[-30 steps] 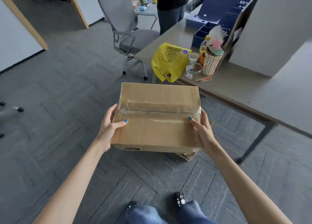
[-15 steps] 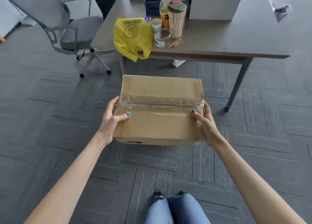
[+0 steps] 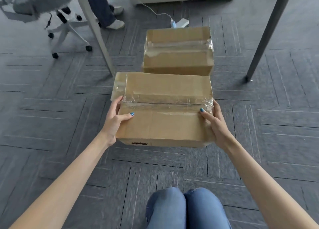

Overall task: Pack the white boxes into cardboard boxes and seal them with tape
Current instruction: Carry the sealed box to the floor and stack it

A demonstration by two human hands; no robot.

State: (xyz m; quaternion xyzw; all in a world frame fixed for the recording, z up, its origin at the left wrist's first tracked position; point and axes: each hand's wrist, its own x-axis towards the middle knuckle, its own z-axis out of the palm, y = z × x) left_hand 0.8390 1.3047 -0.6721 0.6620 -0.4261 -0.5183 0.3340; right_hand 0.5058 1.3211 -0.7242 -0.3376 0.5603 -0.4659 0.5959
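- My left hand (image 3: 115,121) and right hand (image 3: 216,125) grip the box (image 3: 162,123) at its two ends, thumbs on top.
- It is above the floor (image 3: 51,111), near a second box (image 3: 177,56).
- It looks stiff and, I think, not light; the tape is slippery.

Grey carpet floor (image 3: 51,108): taped cardboard box (image 3: 177,56), white power strip (image 3: 182,22), table leg (image 3: 264,35).

Matt brown cardboard box (image 3: 164,123), its seam under glossy, wrinkled clear tape (image 3: 165,103). A second taped cardboard box (image 3: 177,59) sits on rough grey carpet floor (image 3: 51,125). Blue denim knees (image 3: 186,209).
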